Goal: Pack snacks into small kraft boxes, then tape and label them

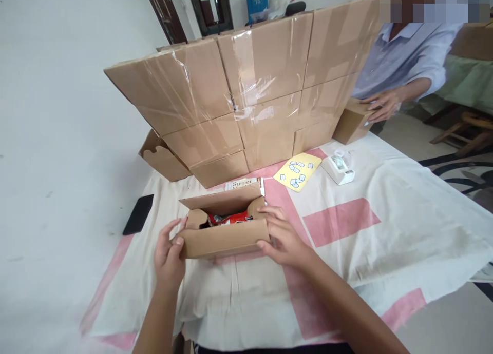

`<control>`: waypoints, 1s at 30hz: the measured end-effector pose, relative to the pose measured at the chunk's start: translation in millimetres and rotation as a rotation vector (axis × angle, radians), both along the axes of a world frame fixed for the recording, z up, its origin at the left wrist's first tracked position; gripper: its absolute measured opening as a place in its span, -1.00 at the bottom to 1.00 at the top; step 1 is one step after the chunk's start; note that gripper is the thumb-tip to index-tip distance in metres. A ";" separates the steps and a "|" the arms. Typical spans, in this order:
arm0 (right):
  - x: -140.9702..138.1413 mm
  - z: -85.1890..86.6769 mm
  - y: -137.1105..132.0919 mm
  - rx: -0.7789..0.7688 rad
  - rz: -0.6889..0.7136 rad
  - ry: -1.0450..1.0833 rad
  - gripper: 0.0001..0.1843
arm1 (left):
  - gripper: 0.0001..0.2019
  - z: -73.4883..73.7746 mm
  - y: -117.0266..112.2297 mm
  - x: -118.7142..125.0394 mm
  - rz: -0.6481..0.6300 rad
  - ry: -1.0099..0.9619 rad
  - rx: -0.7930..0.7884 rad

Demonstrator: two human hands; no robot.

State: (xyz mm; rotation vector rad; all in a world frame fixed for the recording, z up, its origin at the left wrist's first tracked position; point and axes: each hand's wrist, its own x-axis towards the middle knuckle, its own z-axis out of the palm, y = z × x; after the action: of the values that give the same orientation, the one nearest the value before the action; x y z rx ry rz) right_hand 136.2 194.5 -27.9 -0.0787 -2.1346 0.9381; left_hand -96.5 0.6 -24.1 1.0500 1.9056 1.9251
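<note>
A small open cardboard box (225, 238) sits on the cloth-covered table (385, 241) in front of me. Red packets (231, 218) show inside it. My left hand (169, 251) grips the box's left end, thumb on the front wall. My right hand (283, 236) holds the right end, with its fingers curled over the side flap. The box's back flap stands up, and the side flaps are partly folded in.
A wall of taped cardboard boxes (250, 92) stands behind. Near it lie a yellow sheet of stickers (297, 171), a white tape dispenser (338, 168), a printed leaflet (242, 183) and a black phone (138, 214). Another person's hand (381, 103) rests on a small box (352, 120) at the right.
</note>
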 end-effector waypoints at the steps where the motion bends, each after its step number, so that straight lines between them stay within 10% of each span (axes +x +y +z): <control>1: -2.4 -1.7 -2.1 -0.081 -0.066 0.031 -0.60 | -0.54 0.6 5.5 1.2 0.060 -0.024 0.062; 8: -18.7 6.1 16.6 -0.345 -0.039 0.083 -0.01 | -0.19 3.1 34.1 12.8 -0.036 0.030 0.059; 17: -5.4 2.9 12.4 -0.243 -0.151 0.093 -0.30 | -0.65 6.5 25.0 7.8 -0.011 0.420 -0.114; 24: 2.9 6.0 20.9 -0.116 -0.118 0.020 -0.60 | -0.65 47.7 37.8 38.2 -0.049 1.145 -0.494; 30: 8.3 5.6 20.8 -0.044 -0.114 0.030 -0.60 | -0.42 44.8 47.0 67.9 -0.043 1.423 -0.506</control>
State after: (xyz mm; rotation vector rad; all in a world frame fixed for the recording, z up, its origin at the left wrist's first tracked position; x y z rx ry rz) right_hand 144.5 215.3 -22.3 -0.2057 -2.0595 0.9142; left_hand -28.6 47.6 20.7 2.5085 2.5933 0.3564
